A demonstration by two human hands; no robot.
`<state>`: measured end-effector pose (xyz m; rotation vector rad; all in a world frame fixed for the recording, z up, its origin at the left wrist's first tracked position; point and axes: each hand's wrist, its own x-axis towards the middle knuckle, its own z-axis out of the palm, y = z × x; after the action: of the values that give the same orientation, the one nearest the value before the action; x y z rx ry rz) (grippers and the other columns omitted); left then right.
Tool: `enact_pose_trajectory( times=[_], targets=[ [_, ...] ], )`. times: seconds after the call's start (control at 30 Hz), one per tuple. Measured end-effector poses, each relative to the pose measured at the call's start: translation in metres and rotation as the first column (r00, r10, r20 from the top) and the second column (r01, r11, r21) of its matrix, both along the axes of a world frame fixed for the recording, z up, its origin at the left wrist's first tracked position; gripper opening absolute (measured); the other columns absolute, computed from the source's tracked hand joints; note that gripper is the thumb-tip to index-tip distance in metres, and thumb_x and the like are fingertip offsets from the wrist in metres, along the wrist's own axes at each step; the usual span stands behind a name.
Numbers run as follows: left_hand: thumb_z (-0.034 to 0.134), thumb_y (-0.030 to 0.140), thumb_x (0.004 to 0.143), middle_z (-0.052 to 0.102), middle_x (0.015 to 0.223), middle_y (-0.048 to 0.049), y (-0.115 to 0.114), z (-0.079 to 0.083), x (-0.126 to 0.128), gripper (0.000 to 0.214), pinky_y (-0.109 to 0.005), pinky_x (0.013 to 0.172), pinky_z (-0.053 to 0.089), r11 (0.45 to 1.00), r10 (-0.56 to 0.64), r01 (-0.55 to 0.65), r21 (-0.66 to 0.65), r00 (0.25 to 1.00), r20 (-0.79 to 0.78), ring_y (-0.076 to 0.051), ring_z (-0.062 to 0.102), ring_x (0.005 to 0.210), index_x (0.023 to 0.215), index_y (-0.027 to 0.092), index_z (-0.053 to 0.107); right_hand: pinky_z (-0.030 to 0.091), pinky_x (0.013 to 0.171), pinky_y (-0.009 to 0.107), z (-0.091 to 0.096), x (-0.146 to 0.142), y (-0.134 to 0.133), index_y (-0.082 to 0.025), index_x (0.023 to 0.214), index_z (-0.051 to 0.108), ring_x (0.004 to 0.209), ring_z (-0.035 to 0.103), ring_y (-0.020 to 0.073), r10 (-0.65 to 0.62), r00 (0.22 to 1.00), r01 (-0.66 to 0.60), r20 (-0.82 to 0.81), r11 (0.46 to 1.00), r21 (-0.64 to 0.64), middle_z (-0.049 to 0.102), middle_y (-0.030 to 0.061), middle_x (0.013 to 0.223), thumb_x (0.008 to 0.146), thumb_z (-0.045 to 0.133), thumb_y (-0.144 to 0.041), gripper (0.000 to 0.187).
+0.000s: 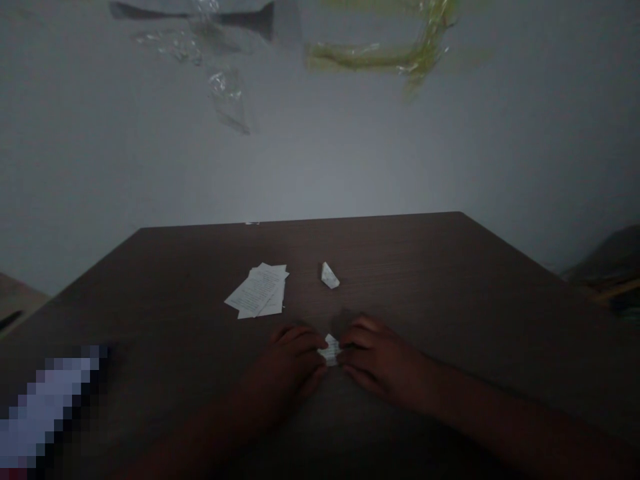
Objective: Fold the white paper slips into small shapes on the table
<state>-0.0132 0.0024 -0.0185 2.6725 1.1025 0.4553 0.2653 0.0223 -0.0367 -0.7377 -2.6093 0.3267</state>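
A small folded piece of printed paper (330, 351) lies on the brown table between my two hands. My left hand (295, 357) grips its left edge, with the fingers curled and the tips on the paper. From the other side, my right hand (377, 360) holds the right edge with its fingertips. Much of the paper's sides is hidden under the fingers. Just beyond my hands rests another folded paper piece (330, 275). To its left is a loose stack of printed paper sheets (260, 290), fanned out unevenly.
The dark wood-grain table (400, 260) reaches back to a grey wall (320, 160) with clear and yellow tape on it. At the near left lies a pixelated, blurred-out object (50, 400). Dark items (615, 267) stand past the table's right edge.
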Motion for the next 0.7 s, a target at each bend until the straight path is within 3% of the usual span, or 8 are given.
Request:
enact_pose_trajectory(
  times=[0.2, 0.33, 0.43, 0.53, 0.6, 0.7],
  targets=[
    [0.067, 0.005, 0.106, 0.087, 0.136, -0.0014, 0.008, 0.001, -0.012, 0.026, -0.046, 0.131, 0.048, 0.992, -0.101, 0.101, -0.069, 0.995, 0.011, -0.023, 0.079, 0.133, 0.111, 0.026, 0.082, 0.06, 0.106, 0.047, 0.006, 0.004, 0.002, -0.021, 0.106, 0.082, 0.111, 0.069, 0.0276, -0.014, 1.0, 0.015, 0.01, 0.997, -0.082, 0.081, 0.0076, 0.112, 0.112, 0.07, -0.02, 0.013],
    [0.077, 0.006, 0.099, 0.087, 0.13, -0.0027, 0.005, -0.003, -0.005, 0.019, -0.043, 0.118, 0.057, 0.993, 0.051, -0.039, -0.11, 0.993, 0.105, -0.025, 0.077, 0.129, 0.099, 0.025, 0.077, 0.058, 0.106, 0.044, 0.007, 0.001, 0.004, -0.02, 0.105, 0.08, 0.109, 0.07, 0.025, -0.049, 0.996, 0.035, -0.07, 0.982, -0.186, 0.078, 0.0073, 0.109, 0.111, 0.071, -0.017, 0.011],
    [0.082, 0.009, 0.096, 0.088, 0.124, -0.0023, 0.005, -0.009, 0.001, 0.019, -0.048, 0.117, 0.056, 0.985, 0.127, -0.11, -0.13, 0.983, 0.129, -0.028, 0.077, 0.127, 0.092, 0.025, 0.073, 0.058, 0.105, 0.045, -0.001, -0.002, 0.006, -0.02, 0.104, 0.079, 0.106, 0.071, 0.0251, -0.093, 0.991, 0.074, -0.094, 0.979, -0.188, 0.076, 0.0074, 0.107, 0.111, 0.071, -0.018, 0.011],
    [0.08, 0.008, 0.094, 0.088, 0.114, -0.0009, 0.007, -0.012, 0.005, 0.021, -0.047, 0.111, 0.056, 0.966, 0.202, -0.167, -0.198, 0.964, 0.172, -0.028, 0.078, 0.119, 0.09, 0.026, 0.07, 0.06, 0.099, 0.044, -0.011, -0.005, 0.008, -0.02, 0.098, 0.075, 0.101, 0.071, 0.0251, -0.162, 0.979, 0.138, -0.121, 0.974, -0.181, 0.074, 0.0062, 0.101, 0.111, 0.072, -0.02, 0.013],
    [0.081, 0.007, 0.093, 0.087, 0.109, -0.0004, 0.009, -0.01, 0.007, 0.022, -0.046, 0.108, 0.056, 0.944, 0.268, -0.221, -0.243, 0.947, 0.179, -0.028, 0.078, 0.114, 0.09, 0.026, 0.07, 0.062, 0.094, 0.043, -0.014, -0.006, 0.008, -0.021, 0.096, 0.071, 0.098, 0.071, 0.0254, -0.213, 0.965, 0.188, -0.152, 0.969, -0.16, 0.073, 0.0055, 0.098, 0.109, 0.075, -0.022, 0.013],
    [0.08, 0.006, 0.092, 0.086, 0.106, -0.0006, 0.01, -0.008, 0.011, 0.022, -0.047, 0.108, 0.054, 0.926, 0.323, -0.273, -0.26, 0.93, 0.175, -0.029, 0.078, 0.113, 0.091, 0.025, 0.071, 0.064, 0.091, 0.045, -0.011, -0.008, 0.002, -0.021, 0.103, 0.071, 0.101, 0.071, 0.0283, -0.258, 0.946, 0.257, -0.194, 0.966, -0.03, 0.075, 0.0085, 0.103, 0.108, 0.073, -0.021, 0.005]
  ],
)
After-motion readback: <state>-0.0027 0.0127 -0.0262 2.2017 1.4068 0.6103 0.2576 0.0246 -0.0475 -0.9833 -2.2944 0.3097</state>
